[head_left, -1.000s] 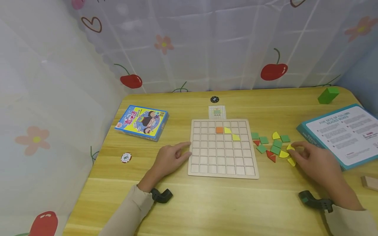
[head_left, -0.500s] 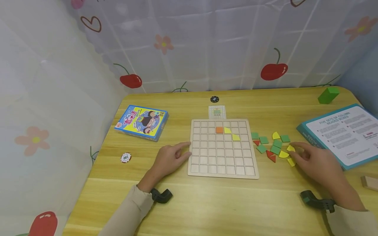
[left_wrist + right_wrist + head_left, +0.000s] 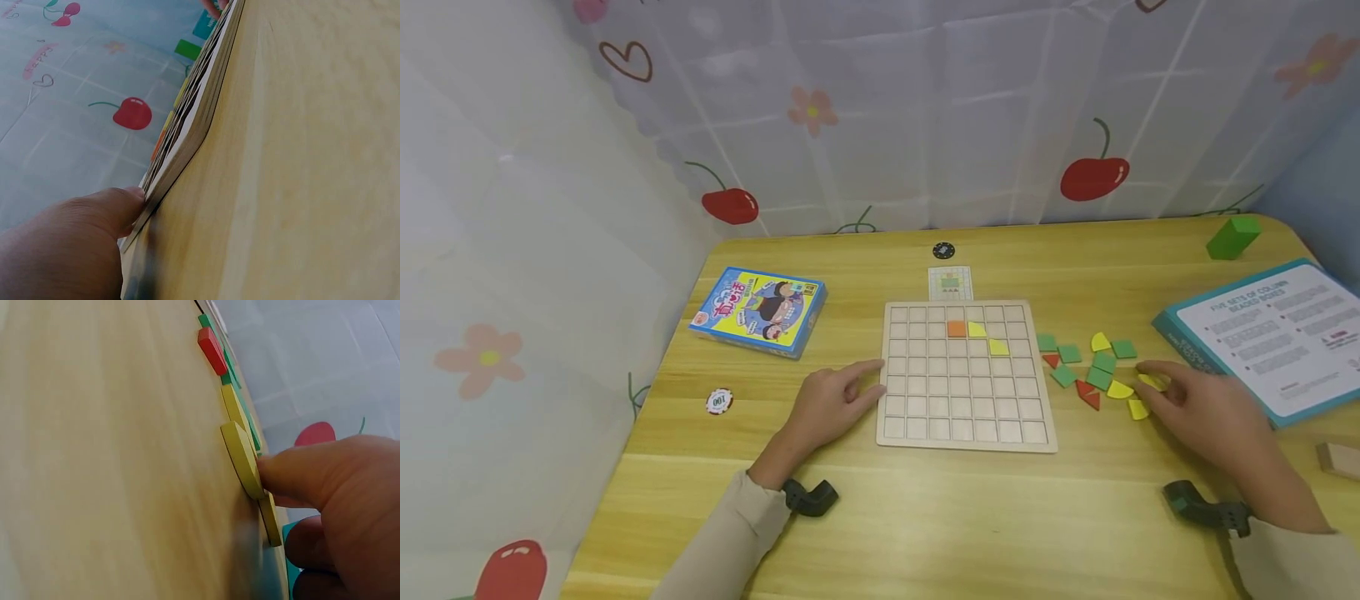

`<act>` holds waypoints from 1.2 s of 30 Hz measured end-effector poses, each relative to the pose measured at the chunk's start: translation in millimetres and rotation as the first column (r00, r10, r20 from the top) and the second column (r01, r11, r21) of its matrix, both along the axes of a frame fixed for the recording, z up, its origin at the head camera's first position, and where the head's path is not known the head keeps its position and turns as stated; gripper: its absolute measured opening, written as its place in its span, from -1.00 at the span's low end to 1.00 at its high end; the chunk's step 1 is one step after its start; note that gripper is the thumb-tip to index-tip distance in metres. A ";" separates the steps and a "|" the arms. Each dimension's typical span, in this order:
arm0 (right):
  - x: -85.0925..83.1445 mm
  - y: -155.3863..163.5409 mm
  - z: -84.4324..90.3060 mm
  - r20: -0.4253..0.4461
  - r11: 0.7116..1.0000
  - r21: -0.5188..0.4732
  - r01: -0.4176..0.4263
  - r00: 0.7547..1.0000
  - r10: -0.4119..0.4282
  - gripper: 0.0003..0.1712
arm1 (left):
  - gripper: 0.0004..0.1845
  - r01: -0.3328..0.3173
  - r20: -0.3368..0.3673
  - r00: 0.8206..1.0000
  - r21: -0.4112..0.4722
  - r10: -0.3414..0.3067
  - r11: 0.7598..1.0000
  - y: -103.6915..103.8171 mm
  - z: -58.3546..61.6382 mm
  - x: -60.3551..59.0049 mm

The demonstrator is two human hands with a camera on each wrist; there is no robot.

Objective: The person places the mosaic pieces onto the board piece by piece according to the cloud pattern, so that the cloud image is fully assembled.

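A wooden grid board (image 3: 962,400) lies mid-table with an orange square (image 3: 957,329) and two yellow pieces (image 3: 999,347) set in its upper rows. My left hand (image 3: 850,392) rests flat on the table, its fingers touching the board's left edge (image 3: 194,119). Right of the board lie loose green pieces (image 3: 1101,371), red triangles (image 3: 1087,396) and yellow pieces (image 3: 1121,390). My right hand (image 3: 1156,392) pinches a small yellow piece (image 3: 1152,382) between index finger and thumb. The thumb (image 3: 294,472) also touches another yellow piece (image 3: 240,459).
A pattern card (image 3: 951,283) and a black chip (image 3: 943,250) lie behind the board. A blue game box (image 3: 758,310) and a poker chip (image 3: 719,402) sit left. A teal box (image 3: 1270,337), green block (image 3: 1232,237) and wooden block (image 3: 1339,460) are right.
The small yellow piece under my right index finger has slid slightly right, toward the palm. The left hand has not moved.
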State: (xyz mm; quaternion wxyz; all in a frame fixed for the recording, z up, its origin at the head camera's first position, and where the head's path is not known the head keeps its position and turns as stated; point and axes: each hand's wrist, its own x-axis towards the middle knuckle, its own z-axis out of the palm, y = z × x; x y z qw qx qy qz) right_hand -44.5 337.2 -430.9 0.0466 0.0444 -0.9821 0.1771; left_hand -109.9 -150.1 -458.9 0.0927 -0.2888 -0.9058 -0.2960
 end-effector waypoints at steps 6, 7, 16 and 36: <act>0.7 5.4 2.5 0.008 1.000 -0.005 0.029 1.000 -0.029 -0.51 | -0.64 0.000 0.005 1.000 -0.005 0.000 1.000 -0.3 0.0 0.1; 1.2 6.3 3.4 0.014 0.999 -0.002 0.035 0.999 -0.035 -0.50 | -0.64 -0.001 0.006 1.000 -0.006 0.001 1.000 -0.4 0.1 -0.1; 0.0 6.0 12.6 0.118 0.997 0.041 0.069 0.990 -0.073 -0.37 | -0.63 -0.002 0.015 1.000 0.002 0.002 1.000 -1.8 -0.6 0.3; -2.0 -48.3 3.3 -0.187 0.997 -0.072 0.009 0.982 -0.022 -0.57 | -0.63 0.003 0.013 1.000 -0.004 -0.003 1.000 -0.3 -0.9 -0.2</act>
